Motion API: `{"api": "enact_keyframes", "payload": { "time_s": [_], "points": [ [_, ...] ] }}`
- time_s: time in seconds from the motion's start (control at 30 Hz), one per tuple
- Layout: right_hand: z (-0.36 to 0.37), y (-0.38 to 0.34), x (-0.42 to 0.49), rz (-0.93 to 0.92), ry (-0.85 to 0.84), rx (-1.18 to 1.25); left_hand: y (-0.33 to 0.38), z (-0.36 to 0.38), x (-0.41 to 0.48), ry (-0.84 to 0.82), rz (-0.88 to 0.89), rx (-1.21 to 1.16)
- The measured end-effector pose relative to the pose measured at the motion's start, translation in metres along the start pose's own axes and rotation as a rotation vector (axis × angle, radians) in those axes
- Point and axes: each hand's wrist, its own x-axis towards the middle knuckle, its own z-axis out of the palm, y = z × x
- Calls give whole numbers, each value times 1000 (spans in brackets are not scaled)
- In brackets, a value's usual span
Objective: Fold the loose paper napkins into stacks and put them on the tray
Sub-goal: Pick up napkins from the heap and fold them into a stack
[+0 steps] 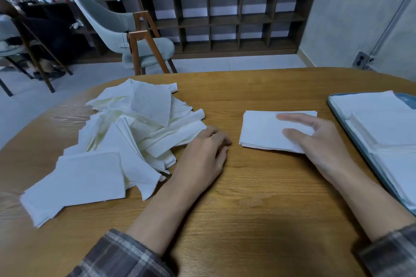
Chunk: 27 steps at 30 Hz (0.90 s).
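A loose heap of white paper napkins (126, 132) covers the left half of the wooden table. A folded stack of napkins (261, 130) lies flat in the middle right. My right hand (315, 137) rests on that stack's right end, fingers spread and nearly straight, thumb on its near edge. My left hand (207, 153) lies on the table at the heap's right edge, fingers loosely curled, holding nothing that I can see. A blue-rimmed tray (337, 114) at the right edge carries several folded napkin stacks (382, 128).
The round wooden table (247, 198) ends just beyond the heap. Behind it stand a pale green chair (126, 33) with wooden legs and a low dark shelf unit (225, 18) with plants on top. A grey wall runs along the right.
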Motion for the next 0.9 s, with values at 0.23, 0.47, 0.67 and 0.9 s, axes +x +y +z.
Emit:
{"api": "enact_keyframes", "payload": {
  "time_s": [0.23, 0.47, 0.67, 0.9],
  "points": [
    [0, -1, 1, -8, 39, -33, 13, 4, -4, -131, 125, -218],
    [0, 2, 2, -31, 51, -69, 13, -2, -2, -8, 158, -191],
    [3, 1, 0, -72, 45, -87, 1, 0, 2, -1, 97, -1],
    [6, -7, -3, -154, -47, -44, 20, -11, -1, -28, 53, -295]
  ]
}}
